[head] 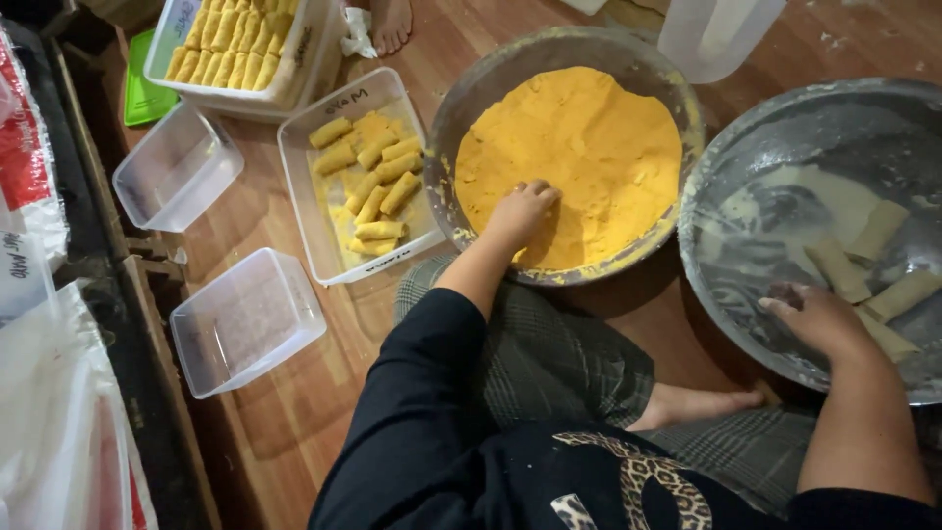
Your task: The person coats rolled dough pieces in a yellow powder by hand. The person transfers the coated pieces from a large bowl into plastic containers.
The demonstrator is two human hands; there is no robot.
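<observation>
Hands over two round metal basins: left hand [523, 208] presses curled fingers into orange breadcrumbs [574, 157], holding nothing visible. Right hand [819, 316], loosely open, rests beside pale uncoated rolls [852, 257] in white batter in the second basin [746, 137].

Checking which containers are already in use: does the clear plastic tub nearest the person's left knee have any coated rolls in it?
No, that clear tub holds no rolls; the coated rolls lie in the rectangular container beside the bowl of yellow crumbs.
</observation>
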